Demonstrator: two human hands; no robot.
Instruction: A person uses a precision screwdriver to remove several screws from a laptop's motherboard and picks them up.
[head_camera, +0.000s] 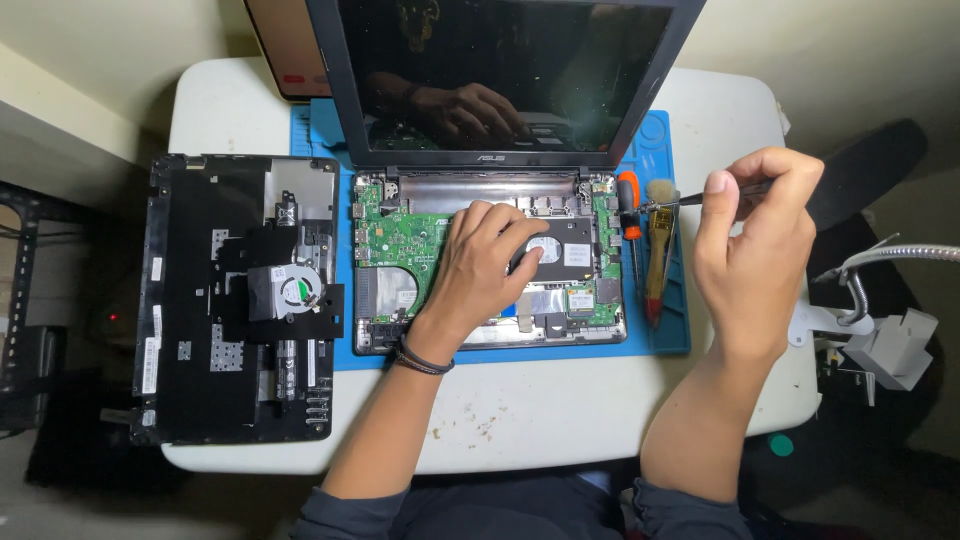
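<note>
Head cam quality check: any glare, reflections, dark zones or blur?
Head view: the dark laptop screen mirrors the left hand, which rests on the open motherboard; no strong glare. The white table is lit evenly, while the floor at the edges falls into deep shadow. The right hand, holding a thin tool, looks sharp; slight wide-angle bowing at the frame edges.

The left hand (480, 265) covers the middle of the green circuit board (400, 240); what its fingertips touch cannot be told. The laptop screen (500, 70) is cut off by the top edge, and the tool (690, 200) tip is too small to read
</note>
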